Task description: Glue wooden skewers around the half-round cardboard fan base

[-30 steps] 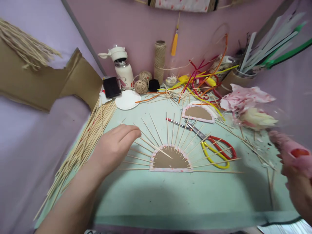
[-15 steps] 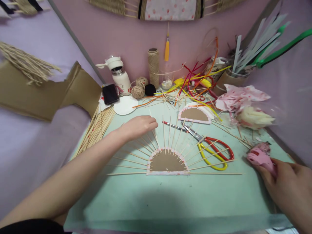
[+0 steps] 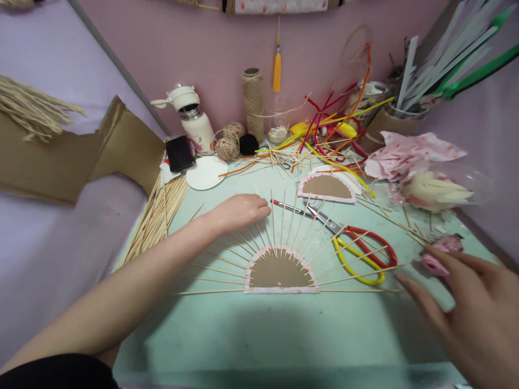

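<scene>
A half-round piece of brown cardboard (image 3: 278, 272) with a pink-patterned cloth rim lies flat on the table, and thin wooden sticks fan out from its curved edge. My left hand (image 3: 243, 209) is closed over the upper part of one wooden stick (image 3: 271, 240), whose lower end rests on the cardboard; my fingertips are partly hidden. At the right, my right hand (image 3: 480, 302) is open, thumb and fingers apart. Just beyond its fingers lies a pink hot glue gun (image 3: 434, 265) on the table, partly covered by the hand.
Scissors (image 3: 340, 232) with red and yellow handles and a pen (image 3: 290, 207) lie under the sticks. A second half-round cardboard (image 3: 327, 187) sits behind. Loose sticks (image 3: 156, 221) fill the left side. Twine (image 3: 253, 105), a bottle (image 3: 197, 127) and cloth (image 3: 413, 154) line the back.
My right hand has let go of the glue gun, and its fingers have spread. My left hand stays at the stick. The view has shifted slightly.
</scene>
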Available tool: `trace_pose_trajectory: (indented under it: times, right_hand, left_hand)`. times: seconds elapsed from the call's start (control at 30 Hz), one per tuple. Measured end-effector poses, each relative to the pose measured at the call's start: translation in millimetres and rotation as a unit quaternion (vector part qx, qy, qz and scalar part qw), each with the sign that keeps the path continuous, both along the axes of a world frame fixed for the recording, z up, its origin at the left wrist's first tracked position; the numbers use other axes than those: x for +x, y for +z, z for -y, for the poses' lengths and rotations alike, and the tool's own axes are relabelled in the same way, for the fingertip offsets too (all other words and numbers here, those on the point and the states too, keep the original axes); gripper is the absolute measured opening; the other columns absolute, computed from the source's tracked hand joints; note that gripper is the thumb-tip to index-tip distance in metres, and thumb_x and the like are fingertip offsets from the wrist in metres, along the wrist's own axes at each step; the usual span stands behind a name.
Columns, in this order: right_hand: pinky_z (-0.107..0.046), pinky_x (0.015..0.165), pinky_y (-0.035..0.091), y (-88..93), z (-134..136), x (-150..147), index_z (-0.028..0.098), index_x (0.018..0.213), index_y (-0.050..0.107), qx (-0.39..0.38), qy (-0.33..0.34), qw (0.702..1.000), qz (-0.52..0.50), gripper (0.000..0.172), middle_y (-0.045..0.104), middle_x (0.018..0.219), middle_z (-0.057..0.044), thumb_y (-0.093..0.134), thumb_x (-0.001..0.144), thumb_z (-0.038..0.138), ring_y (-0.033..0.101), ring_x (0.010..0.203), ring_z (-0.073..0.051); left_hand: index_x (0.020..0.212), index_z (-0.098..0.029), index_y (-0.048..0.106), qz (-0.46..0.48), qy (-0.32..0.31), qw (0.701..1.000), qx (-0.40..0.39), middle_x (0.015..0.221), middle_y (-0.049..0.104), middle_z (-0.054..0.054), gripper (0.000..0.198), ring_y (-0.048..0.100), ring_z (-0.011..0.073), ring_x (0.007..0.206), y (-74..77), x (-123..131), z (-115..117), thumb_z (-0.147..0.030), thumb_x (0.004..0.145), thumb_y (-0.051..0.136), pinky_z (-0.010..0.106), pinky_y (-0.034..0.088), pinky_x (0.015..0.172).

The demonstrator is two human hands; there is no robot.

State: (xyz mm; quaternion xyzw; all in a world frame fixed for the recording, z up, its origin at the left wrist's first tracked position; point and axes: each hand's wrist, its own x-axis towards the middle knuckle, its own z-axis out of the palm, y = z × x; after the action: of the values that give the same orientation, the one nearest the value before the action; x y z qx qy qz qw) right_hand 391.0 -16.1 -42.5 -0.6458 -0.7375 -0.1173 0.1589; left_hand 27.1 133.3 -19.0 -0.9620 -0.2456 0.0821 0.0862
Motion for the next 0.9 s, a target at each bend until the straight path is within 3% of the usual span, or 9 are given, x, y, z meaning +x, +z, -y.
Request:
trace_pose_trajectory:
  times: [0.13,0.3,0.47,0.67,0.9]
  right_hand:
    - [-0.048,0.073,0.049,2.5,-5,-48,0.011,0.122,0.057,0.027,0.092,0.995,-0.012,0.046,0.062,0.103,-0.023,0.043,0.095,0.045,0.059,0.088,-0.036]
    - [-0.047,0.081,0.048,-12.3,1,-74,0.015,0.125,0.052,-0.001,0.149,0.985,-0.084,0.04,0.058,0.113,-0.018,0.048,0.095,0.041,0.057,0.101,-0.032]
    - [-0.046,0.085,0.047,-10.4,5,-99,0.016,0.124,0.053,-0.044,0.179,0.976,-0.115,0.037,0.058,0.113,-0.016,0.049,0.096,0.04,0.055,0.102,-0.029]
    - [-0.043,0.082,0.047,-6.8,4,-116,0.018,0.124,0.054,-0.07,0.203,0.968,-0.133,0.033,0.06,0.111,-0.014,0.049,0.096,0.036,0.055,0.101,-0.028]
    - [-0.045,0.083,0.047,-8.2,3,-114,0.02,0.122,0.056,-0.092,0.194,0.966,-0.142,0.032,0.061,0.114,-0.014,0.052,0.094,0.035,0.056,0.103,-0.029]
  left_hand:
    - [0.09,-0.015,0.06,-0.011,-0.007,1.0,0.0,0.086,0.065,0.005,0.014,0.06,0.0186,0.08,-0.1,1,0,-0.012,0.094,0.047,0.029,0.042,0.066]
    - [0.087,-0.016,0.06,0.005,-0.02,1.0,0.001,0.084,0.065,0.005,0.015,0.059,0.0179,0.078,-3.5,-1,-2,-0.011,0.094,0.047,0.029,0.041,0.065]
    - [0.086,-0.015,0.06,0.019,-0.029,0.999,0.004,0.083,0.064,0.006,0.016,0.058,0.0175,0.077,-5.9,-3,-4,-0.011,0.094,0.047,0.028,0.04,0.065]
    - [0.085,-0.016,0.059,0.015,-0.034,0.999,-0.004,0.082,0.064,0.005,0.016,0.057,0.0174,0.077,-6.3,-2,-5,-0.012,0.095,0.046,0.028,0.041,0.065]
    - [0.085,-0.016,0.058,0.019,-0.038,0.999,-0.024,0.083,0.064,0.006,0.015,0.057,0.0177,0.077,-8.1,-1,-7,-0.012,0.094,0.047,0.028,0.042,0.067]
